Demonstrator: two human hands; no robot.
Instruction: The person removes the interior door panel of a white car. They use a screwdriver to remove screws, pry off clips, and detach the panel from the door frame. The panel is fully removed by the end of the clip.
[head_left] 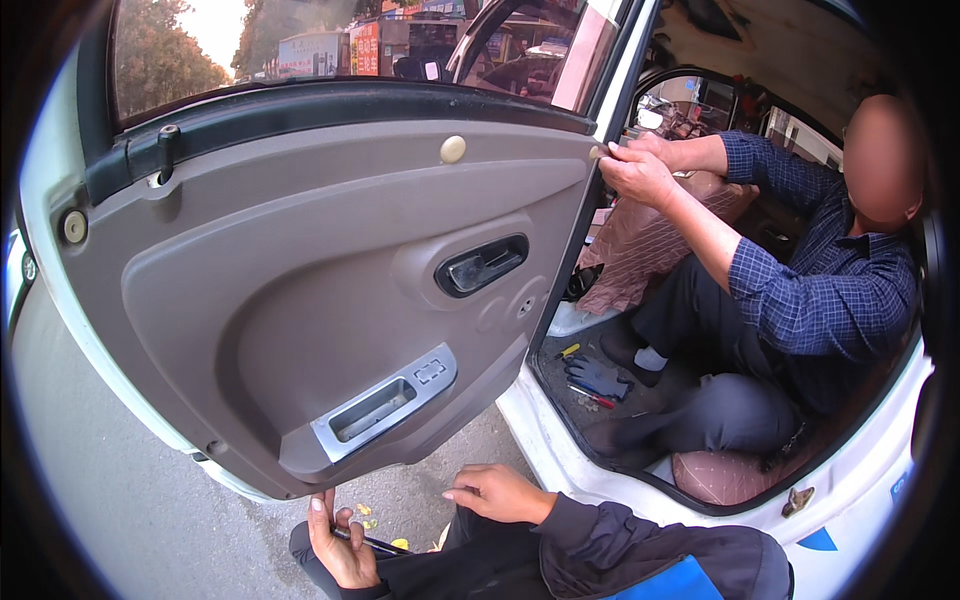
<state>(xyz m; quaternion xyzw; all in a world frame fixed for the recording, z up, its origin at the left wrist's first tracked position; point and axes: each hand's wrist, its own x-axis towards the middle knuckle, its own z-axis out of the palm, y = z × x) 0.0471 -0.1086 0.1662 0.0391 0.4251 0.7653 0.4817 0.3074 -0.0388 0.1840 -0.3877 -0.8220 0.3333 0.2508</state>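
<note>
Below the open door panel of a small white vehicle, the left hand is held palm up just under the lower edge of the panel, and its fingers are clamped around a thin dark tool, which lies across the palm and points away from the panel to the right. The right hand is also under the panel, a little to the right of its lower corner; its fingers are loosely curled together and it holds nothing, resting on the person's dark knee. On the panel itself there is a silver switch plate near the bottom and a black inner handle higher up. At the right edge of the panel, near its top, another person in a blue checked shirt sits inside the vehicle with both hands on the door edge. To the right of the panel's lower part, a blue glove lies on the vehicle floor.
</note>
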